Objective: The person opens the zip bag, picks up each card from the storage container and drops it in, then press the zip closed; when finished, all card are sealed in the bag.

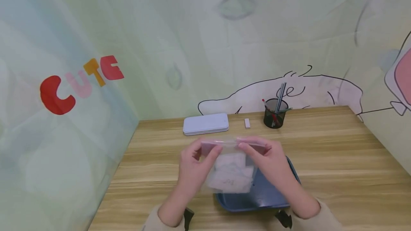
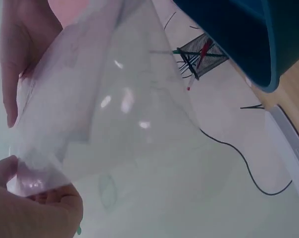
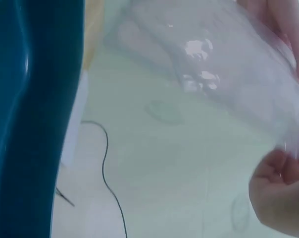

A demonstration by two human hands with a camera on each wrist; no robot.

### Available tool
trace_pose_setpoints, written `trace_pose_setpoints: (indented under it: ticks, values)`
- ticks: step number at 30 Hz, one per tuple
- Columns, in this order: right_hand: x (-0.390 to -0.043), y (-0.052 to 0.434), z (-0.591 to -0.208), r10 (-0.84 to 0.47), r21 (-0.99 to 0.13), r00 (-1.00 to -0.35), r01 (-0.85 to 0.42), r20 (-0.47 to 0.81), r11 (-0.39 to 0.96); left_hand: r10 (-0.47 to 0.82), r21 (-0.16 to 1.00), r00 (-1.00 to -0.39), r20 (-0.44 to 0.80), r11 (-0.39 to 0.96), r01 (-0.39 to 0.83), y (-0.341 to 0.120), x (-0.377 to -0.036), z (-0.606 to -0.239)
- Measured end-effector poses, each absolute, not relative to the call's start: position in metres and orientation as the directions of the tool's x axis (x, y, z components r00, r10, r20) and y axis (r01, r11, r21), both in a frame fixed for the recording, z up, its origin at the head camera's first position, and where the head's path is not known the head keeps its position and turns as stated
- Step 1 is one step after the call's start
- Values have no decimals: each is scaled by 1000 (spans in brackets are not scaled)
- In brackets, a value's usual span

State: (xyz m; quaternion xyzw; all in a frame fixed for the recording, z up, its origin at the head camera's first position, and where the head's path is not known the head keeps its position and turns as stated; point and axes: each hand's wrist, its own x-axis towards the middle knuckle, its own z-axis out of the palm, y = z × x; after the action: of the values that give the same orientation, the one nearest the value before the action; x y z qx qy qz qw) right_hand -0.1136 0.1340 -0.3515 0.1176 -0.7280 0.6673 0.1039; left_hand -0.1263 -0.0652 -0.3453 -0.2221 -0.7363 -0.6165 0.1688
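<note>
We see a person's two hands holding a clear plastic zip bag (image 1: 232, 168) up above a wooden desk (image 1: 337, 159), near its front edge. The left hand (image 1: 192, 168) pinches the bag's top strip near its left end, thumb and fingers curled onto the pink seal (image 1: 221, 142). The right hand (image 1: 273, 165) pinches the same strip near its right end. The bag hangs down between the hands, and pale, white folded contents show through its thin film; we cannot tell what they are. Directly under the bag, close to the desk's front edge, sits a blue tray (image 1: 266, 197), partly hidden by the bag and the right wrist.

Along the back edge of the desk, by the wall, lie a flat white case (image 1: 206, 123), a small white eraser (image 1: 247, 123) just right of it, and a black mesh pen cup (image 1: 274, 114) holding several pens.

From the left wrist we look through the clear film (image 2: 120, 99), with fingertips (image 2: 13, 89) gripping its edge; the right wrist view shows the same film (image 3: 214, 59) beside the tray's blue wall (image 3: 35, 119).

We judge the work to be at the bag's seal: the contents are already inside and both hands are on the strip. Whether the strip is fully pressed closed, or parted, we cannot tell.
</note>
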Motion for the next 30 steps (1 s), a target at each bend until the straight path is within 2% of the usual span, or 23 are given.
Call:
trace_pose_setpoints:
  ticks: [4, 10, 14, 20, 30]
  values:
    - [-114, 141, -352, -62, -952, -960, -280, 275, 122, 101, 872, -878, 467, 109, 477, -57, -127, -352]
    - [-115, 145, -352, -45, -945, -957, -290, 286, 151, 168, 912, -909, 381, 96, 400, -49, -129, -353]
    - [-115, 147, -351, -66, -935, -944, -329, 323, 132, 219, 940, -917, 333, -1, 341, -44, -129, -352]
    - [-113, 145, -350, -103, -924, -932, -359, 348, 128, 241, 935, -903, 355, -121, 335, -42, -128, -353]
    - [-112, 140, -351, -101, -916, -920, -389, 379, 101, 220, 912, -885, 411, -111, 395, -45, -128, -354]
